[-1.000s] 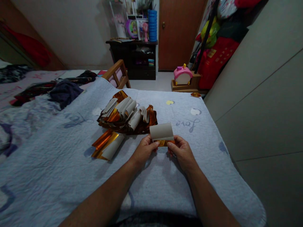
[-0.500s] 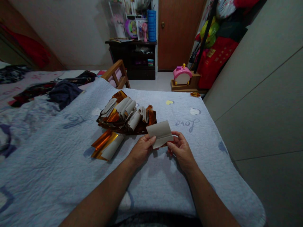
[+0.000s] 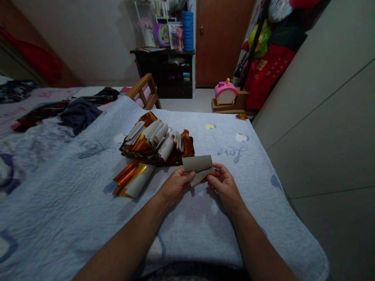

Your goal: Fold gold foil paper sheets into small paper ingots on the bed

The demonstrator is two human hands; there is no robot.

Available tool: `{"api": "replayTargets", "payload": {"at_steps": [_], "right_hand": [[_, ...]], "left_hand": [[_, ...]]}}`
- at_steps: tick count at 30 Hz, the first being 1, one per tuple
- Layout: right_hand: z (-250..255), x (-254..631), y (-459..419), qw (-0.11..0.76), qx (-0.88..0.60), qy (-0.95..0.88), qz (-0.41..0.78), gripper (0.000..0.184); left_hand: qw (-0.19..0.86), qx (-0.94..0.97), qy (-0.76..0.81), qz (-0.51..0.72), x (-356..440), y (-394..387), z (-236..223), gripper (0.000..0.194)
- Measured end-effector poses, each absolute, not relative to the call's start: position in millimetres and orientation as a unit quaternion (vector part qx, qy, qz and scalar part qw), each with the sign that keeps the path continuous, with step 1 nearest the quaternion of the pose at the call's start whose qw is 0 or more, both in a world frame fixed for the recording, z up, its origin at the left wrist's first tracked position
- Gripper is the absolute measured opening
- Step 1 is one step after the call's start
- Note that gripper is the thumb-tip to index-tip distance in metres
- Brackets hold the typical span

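Both my hands hold one small sheet of gold joss paper, its pale back facing up and partly folded, just above a light blue quilt. My left hand pinches the sheet's left edge between thumb and fingers. My right hand pinches the right edge, where a bit of orange foil shows. Just beyond my hands lies a heap of folded gold and white papers. A couple of flat gold sheets lie to the left of my left hand.
Dark clothes lie at the quilt's far left. A wooden chair stands past the bed. On the floor are a pink toy, a dark shelf unit and a brown door. A grey wardrobe runs along the right.
The sheet has been folded down: its upright pale flap has dropped lower and tilted, and most of the gold foil between my fingers is now covered. My hands stayed in place.
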State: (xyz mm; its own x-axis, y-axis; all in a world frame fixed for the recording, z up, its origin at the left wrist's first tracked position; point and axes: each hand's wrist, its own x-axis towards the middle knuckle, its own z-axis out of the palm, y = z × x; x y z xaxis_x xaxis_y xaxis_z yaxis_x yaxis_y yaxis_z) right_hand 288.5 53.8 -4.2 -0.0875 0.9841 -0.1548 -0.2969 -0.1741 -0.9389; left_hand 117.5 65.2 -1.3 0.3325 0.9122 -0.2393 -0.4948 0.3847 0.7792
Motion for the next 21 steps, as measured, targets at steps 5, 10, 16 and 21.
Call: {"api": "replayTargets", "payload": {"at_steps": [5,10,16,21], "right_hand": [[-6.7,290.1,52.9,0.508,-0.433,-0.402,0.626,0.039],[-8.7,293.2,52.1,0.526,-0.424,-0.399,0.619,0.034],[-11.5,293.2,53.4,0.555,-0.419,-0.396,0.600,0.024],[-12.2,292.4,54.2,0.566,-0.432,-0.418,0.564,0.015]], "left_hand": [[0.745,0.319,0.356,0.465,117.0,64.7,0.8,0.035],[0.713,0.343,0.391,0.469,114.2,65.5,-4.4,0.028],[0.673,0.388,0.419,0.469,111.4,65.6,-7.8,0.028],[0.648,0.406,0.426,0.483,112.8,65.1,-1.9,0.031]]}}
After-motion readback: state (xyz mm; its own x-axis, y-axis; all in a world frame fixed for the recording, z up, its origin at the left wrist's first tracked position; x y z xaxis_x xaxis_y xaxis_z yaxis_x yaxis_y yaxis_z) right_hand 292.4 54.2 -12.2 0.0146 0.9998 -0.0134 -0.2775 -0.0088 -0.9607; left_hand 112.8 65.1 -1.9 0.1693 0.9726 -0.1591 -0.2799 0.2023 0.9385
